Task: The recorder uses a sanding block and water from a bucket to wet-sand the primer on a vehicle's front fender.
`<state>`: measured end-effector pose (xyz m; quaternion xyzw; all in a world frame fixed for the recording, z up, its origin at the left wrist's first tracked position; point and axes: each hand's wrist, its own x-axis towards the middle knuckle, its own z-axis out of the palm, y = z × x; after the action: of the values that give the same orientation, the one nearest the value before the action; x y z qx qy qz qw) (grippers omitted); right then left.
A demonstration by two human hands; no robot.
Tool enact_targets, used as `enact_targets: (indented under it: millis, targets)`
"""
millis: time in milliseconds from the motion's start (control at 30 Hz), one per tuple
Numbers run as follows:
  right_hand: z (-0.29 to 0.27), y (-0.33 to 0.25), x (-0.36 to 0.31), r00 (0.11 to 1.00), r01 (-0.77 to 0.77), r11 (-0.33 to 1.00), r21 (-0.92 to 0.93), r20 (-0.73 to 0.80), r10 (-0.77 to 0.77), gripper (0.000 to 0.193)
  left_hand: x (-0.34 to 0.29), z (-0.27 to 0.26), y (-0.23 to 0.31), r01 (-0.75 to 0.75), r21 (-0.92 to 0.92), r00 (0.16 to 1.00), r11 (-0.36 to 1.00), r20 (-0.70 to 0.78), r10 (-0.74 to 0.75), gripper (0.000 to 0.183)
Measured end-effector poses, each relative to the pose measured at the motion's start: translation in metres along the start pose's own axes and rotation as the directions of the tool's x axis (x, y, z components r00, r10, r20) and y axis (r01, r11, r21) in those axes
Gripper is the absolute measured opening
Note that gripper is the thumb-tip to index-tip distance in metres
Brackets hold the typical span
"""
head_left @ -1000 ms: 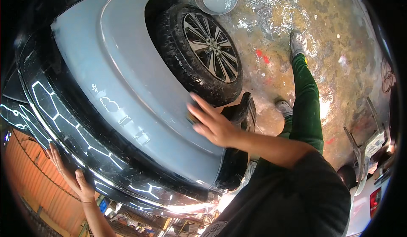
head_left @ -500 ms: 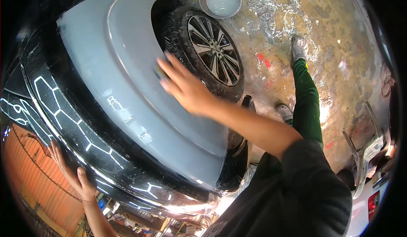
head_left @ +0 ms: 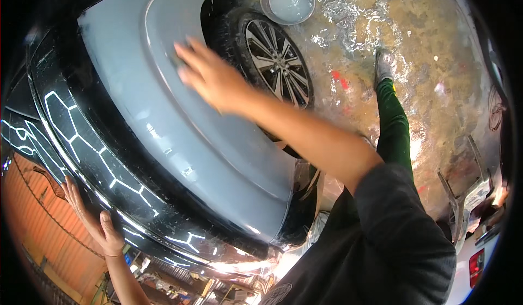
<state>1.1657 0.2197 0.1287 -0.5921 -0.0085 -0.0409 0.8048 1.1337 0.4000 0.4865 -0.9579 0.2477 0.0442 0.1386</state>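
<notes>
My left hand (head_left: 92, 220) lies with its thumb apart from its fingers against the glossy black car body (head_left: 81, 141), near its bright edge. Over the matte grey fender panel (head_left: 180, 136), my right hand (head_left: 210, 79) reaches in beside the wheel arch, blurred by motion. A small dark pad (head_left: 177, 59) shows faintly beneath its fingertips, against the grey surface; its exact kind is too smeared to tell. Wet-looking bright patches of reflected light lie on the lower part of the grey panel.
The car wheel (head_left: 278, 59) stands just right of the panel. A round basin of cloudy liquid (head_left: 289, 2) sits on the wet, stained floor (head_left: 348, 49). A metal stand-like frame (head_left: 466, 198) is at the far right, and orange corrugated sheeting (head_left: 49, 218) at lower left.
My right hand has slid up and to the left across the grey panel, away from the wheel, with the dark pad under its fingers. My left hand stays in place.
</notes>
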Motion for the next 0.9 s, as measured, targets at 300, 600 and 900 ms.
enact_targets:
  millis: [300, 600, 900]
  targets:
    - [-0.019, -0.008, -0.093, 0.986, 0.107, 0.993, -0.048, 0.136, -0.1, 0.056, -0.001, -0.005, 0.002, -0.007, 0.023, 1.0, 1.0, 0.018, 0.007, 0.081]
    - [-0.012, -0.02, -0.106, 0.983, 0.113, 0.993, -0.034, 0.152, -0.106, 0.055, -0.005, -0.005, -0.001, 0.01, 0.054, 1.0, 0.998, 0.009, -0.01, 0.081]
    - [-0.004, -0.007, -0.008, 0.997, 0.071, 0.997, -0.017, 0.008, -0.071, 0.053, 0.0, -0.007, 0.003, -0.013, 0.067, 1.0, 0.998, 0.018, 0.011, 0.081]
